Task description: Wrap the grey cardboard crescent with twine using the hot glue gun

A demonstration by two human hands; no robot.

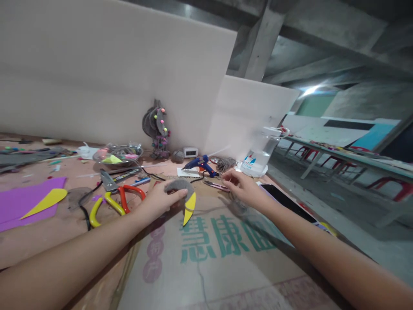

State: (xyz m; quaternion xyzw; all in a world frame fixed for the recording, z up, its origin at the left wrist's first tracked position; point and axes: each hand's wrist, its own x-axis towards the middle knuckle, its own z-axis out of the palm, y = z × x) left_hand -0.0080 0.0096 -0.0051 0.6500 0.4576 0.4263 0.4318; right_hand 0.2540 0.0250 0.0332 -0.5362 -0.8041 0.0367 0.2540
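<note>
Crescent in Hand Beside the Glue Gun

You pinch a grey-and-yellow crescent [190, 205] between the thumb and fingers of your left hand [163, 194], in front of the blue glue gun [200, 163] and slightly to its left, over printed cardboard [180, 280]. Your right hand [243, 187], well apart from the left, reaches in at the gun's front right, fingertips drawn close near a slim pink tool [216, 186]; whether they grasp anything, you cannot tell from this angle. Bundled grey yarn [226, 163] lies just right of the gun; a beaded grey ornament [157, 125] stands behind it to the left.
</note>
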